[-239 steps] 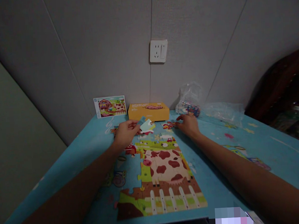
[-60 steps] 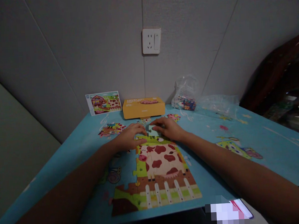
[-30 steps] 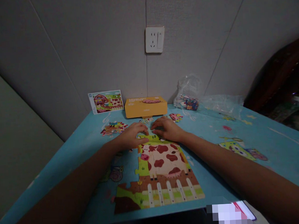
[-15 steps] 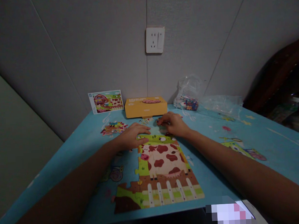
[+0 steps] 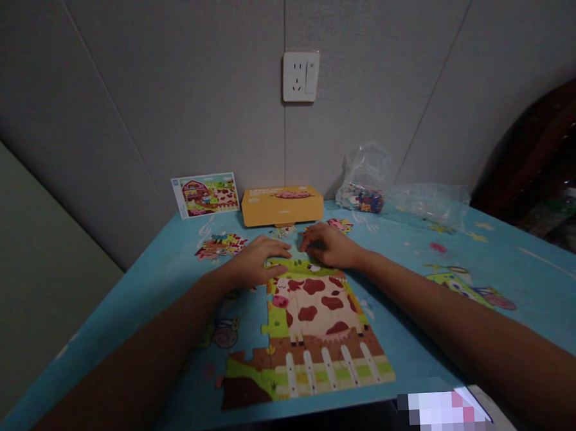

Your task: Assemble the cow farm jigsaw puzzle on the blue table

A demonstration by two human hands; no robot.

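Observation:
A partly joined jigsaw puzzle (image 5: 317, 326) lies on the blue table, showing a spotted cow, grass and a white fence. Its left side has an uneven, stepped edge. My left hand (image 5: 258, 263) rests at the puzzle's upper left corner, thumb and fingers apart, thumb on the edge. Just above the top edge, my right hand (image 5: 332, 245) is closed with its fingers curled down; whatever they pinch is hidden. Loose puzzle pieces (image 5: 219, 245) are heaped beyond my left hand. More pink puzzle pieces (image 5: 340, 225) lie behind my right hand.
A yellow box (image 5: 282, 207) stands against the wall, beside a picture card (image 5: 206, 195) of a farm. Clear plastic bags (image 5: 363, 179) sit at the back right, one with colourful contents. A pixelated bright patch (image 5: 443, 410) covers something at the front edge.
My right hand has come slightly nearer the puzzle's top edge, uncovering the pink pieces behind it. My left hand has stayed in place.

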